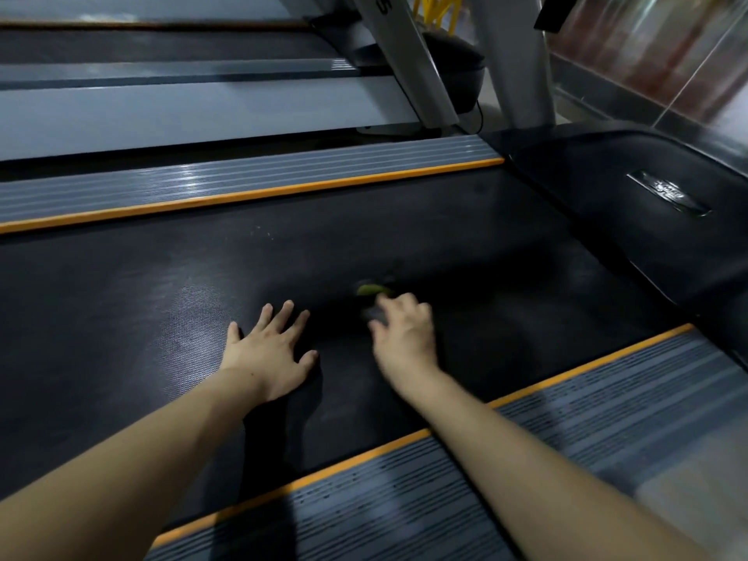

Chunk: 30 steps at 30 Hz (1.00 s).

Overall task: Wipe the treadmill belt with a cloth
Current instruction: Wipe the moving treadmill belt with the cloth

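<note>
Two bare hands lie on the dark treadmill belt (170,285), low in the middle of the frame. The left hand (270,350) rests flat on the belt with its fingers straight and spread apart. Just to its right, the right hand (404,338) is blurred; its fingers bend downward over a cloth (373,290), but whether they grip it or only press on it cannot be told. Only a small yellow-green edge of the cloth shows past the fingertips, with a greyish patch under the thumb side, near the centre of the frame and touching the belt.

The belt runs as a broad band from the left edge toward the upper right, with open dark surface to the left of the hands and beyond them. An orange strip (251,194) marks its far edge, backed by a ribbed grey side rail (202,184). A second orange strip (404,441) bounds the near edge, crossing under the right forearm, with another ribbed rail (587,419) at lower right. At right the belt ends against a black glossy cover (607,184). A pale upright post (409,62) rises at top centre.
</note>
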Tool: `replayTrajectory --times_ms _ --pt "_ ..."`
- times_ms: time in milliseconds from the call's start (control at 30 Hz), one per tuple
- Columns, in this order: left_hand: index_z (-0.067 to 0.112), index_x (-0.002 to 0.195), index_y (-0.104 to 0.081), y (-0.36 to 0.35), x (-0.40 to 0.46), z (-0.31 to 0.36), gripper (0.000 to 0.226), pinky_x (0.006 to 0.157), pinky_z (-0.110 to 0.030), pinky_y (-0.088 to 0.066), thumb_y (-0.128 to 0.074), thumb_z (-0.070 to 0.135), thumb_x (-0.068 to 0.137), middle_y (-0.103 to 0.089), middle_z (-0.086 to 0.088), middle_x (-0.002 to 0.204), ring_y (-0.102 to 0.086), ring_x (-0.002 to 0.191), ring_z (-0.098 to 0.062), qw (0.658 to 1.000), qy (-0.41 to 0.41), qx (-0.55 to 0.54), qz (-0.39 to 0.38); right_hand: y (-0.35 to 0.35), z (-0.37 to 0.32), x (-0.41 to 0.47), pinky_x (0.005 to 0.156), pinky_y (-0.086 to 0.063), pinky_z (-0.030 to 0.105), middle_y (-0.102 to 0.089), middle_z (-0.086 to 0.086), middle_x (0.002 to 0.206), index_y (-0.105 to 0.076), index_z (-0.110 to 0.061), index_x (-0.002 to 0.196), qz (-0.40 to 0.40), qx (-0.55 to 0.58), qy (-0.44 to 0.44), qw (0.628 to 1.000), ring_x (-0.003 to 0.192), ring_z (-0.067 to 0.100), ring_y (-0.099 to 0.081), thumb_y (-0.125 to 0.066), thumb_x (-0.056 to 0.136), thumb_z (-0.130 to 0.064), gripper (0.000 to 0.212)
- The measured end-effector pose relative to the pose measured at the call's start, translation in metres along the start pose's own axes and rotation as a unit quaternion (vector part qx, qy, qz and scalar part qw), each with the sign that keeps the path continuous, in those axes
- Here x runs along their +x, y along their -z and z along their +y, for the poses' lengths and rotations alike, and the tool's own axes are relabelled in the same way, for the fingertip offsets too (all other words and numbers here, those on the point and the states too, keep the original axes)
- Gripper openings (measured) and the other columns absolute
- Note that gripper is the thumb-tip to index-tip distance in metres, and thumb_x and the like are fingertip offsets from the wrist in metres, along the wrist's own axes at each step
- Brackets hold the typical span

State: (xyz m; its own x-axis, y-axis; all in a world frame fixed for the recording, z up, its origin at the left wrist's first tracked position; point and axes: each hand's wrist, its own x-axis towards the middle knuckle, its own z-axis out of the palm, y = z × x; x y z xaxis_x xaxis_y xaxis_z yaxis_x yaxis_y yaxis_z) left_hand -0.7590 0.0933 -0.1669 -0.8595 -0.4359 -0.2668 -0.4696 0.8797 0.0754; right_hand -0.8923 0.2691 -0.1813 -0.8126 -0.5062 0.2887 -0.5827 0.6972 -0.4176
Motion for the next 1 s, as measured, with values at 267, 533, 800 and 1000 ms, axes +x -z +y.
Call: replayTrajectory --times_ms 267,533,800,1000 --pt "0.035 0.157 -0.024 0.004 -0.024 0.007 0.067 0.125 -0.053 -0.004 -0.036 0.060 0.096 -0.016 0.005 0.168 0.000 0.156 -0.024 0.997 -0.020 -0.010 0.077 0.039 0.074 0.015 0.090 -0.051 0.046 -0.062 0.009 0.118 -0.060 -0.015 0.134 -0.015 -0.048 0.055 0.997 0.104 0.035 -0.054 -0.068 0.089 -0.022 0.046" --pt "0.023 0.146 -0.049 -0.005 -0.062 0.033 0.072 0.122 -0.049 -0.021 -0.017 0.051 0.087 -0.041 -0.007 0.157 -0.025 0.152 -0.031 0.989 -0.087 0.017 0.121 0.038 0.029 -0.017 0.096 -0.042 0.040 -0.057 0.013 0.119 -0.064 -0.015 0.128 0.000 0.005 -0.102 0.995 0.104 0.037 -0.051 -0.068 0.088 -0.023 0.041" --pt "0.025 0.143 -0.045 -0.024 -0.104 0.051 0.045 0.123 -0.044 -0.018 -0.036 0.040 0.102 -0.034 0.000 0.161 -0.015 0.154 -0.023 0.987 0.034 -0.079 0.136 0.036 0.027 -0.027 0.096 -0.047 0.043 -0.054 0.010 0.120 -0.060 -0.017 0.129 -0.073 -0.026 0.078 0.994 0.109 0.034 -0.049 -0.067 0.087 -0.023 0.044" --pt "0.024 0.137 -0.050 -0.039 -0.120 0.049 0.041 0.122 -0.043 -0.022 -0.032 0.035 0.102 -0.039 0.001 0.158 -0.020 0.153 -0.021 0.979 0.070 -0.109 0.159 0.068 0.097 0.002 0.100 -0.039 0.043 -0.046 0.015 0.130 -0.054 -0.012 0.132 -0.003 -0.076 -0.130 0.989 0.116 0.036 -0.043 -0.061 0.095 -0.025 0.040"
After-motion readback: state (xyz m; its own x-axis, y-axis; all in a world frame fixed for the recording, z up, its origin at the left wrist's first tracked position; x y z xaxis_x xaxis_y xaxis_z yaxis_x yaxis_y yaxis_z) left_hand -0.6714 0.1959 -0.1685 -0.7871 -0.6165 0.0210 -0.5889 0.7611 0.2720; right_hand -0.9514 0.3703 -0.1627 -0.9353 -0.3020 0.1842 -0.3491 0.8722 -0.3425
